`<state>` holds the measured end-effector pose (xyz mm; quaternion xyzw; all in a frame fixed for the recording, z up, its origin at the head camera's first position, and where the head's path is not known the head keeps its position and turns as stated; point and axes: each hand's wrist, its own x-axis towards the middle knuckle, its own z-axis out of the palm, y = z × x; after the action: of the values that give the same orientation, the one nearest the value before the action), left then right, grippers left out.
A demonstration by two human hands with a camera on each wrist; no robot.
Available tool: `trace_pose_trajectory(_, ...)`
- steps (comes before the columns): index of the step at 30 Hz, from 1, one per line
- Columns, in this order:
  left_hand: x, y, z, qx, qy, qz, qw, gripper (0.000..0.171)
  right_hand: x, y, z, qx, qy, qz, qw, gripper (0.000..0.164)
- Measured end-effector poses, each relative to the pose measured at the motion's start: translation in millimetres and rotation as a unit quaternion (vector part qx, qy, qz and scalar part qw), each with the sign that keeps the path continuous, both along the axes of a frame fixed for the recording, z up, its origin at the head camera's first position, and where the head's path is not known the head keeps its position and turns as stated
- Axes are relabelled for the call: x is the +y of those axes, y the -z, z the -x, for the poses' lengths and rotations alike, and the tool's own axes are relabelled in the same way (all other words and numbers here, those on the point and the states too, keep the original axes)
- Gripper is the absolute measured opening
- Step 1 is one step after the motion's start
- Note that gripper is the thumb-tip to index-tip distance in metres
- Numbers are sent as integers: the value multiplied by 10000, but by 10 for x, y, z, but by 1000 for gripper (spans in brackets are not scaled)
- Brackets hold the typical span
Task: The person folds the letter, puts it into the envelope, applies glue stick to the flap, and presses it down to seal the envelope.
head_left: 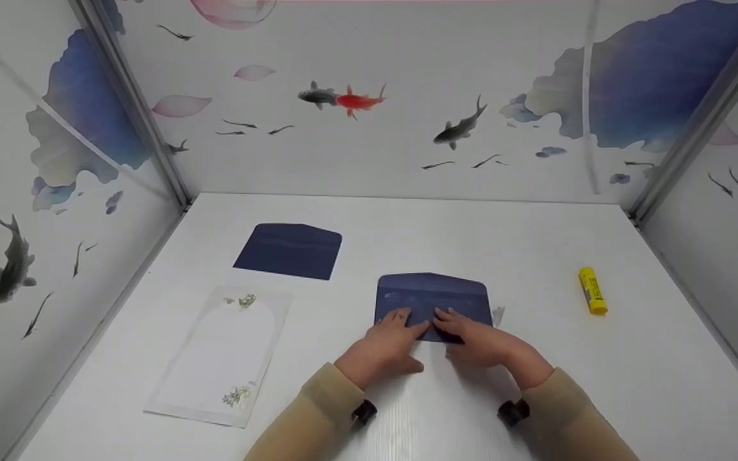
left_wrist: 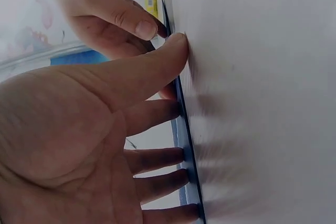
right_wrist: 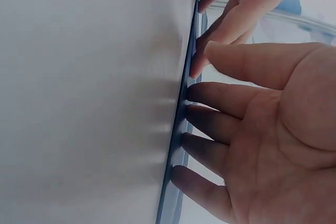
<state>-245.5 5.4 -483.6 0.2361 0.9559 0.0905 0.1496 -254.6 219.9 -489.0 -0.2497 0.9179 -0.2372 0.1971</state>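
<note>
A dark blue envelope (head_left: 432,288) with its flap spread away from me lies flat on the white table in the head view. My left hand (head_left: 389,346) presses its spread fingertips on the lower left part of the envelope. On the lower right part rest the fingertips of my right hand (head_left: 479,338). Both wrist views show the fingers fairly straight, touching the thin envelope from above; the left thumb (left_wrist: 176,51) reaches its near edge. Whether anything lies inside the envelope is hidden.
Farther left lies a second dark blue envelope (head_left: 292,251). A translucent sheet with floral print (head_left: 218,358) is at the left. A yellow glue stick (head_left: 592,291) lies at the right. A small pale scrap (head_left: 499,314) shows beside the nearer envelope. Printed walls enclose the table.
</note>
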Motion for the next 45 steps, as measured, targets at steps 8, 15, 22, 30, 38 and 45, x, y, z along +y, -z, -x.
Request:
trace_pose_trajectory(8,-41,-14,-20,-2,-39,31,10000,77,10,40,-8,358,-259,-134,9989,64)
trace_pose_trajectory(15,-72,18,-20,-90,-27,-73,9999,79,20,42,-4,318,-297,-83,9990,64)
trace_pose_trajectory(22,-91,51,-16,114,25,-22,9999,79,59,48,34,285,-204,102,9993,62)
trace_pose_trajectory(30,-95,50,-35,48,7,-63,10000,79,269,68,215,574,738,1292,9872,41)
trace_pose_trajectory(38,-77,32,-44,-30,-16,-208,9998,79,802,-29,444,464,2868,1423,9462,43)
trace_pose_trajectory(45,-63,36,-33,-28,-14,-185,9998,79,1380,-181,590,505,3951,1242,9088,56)
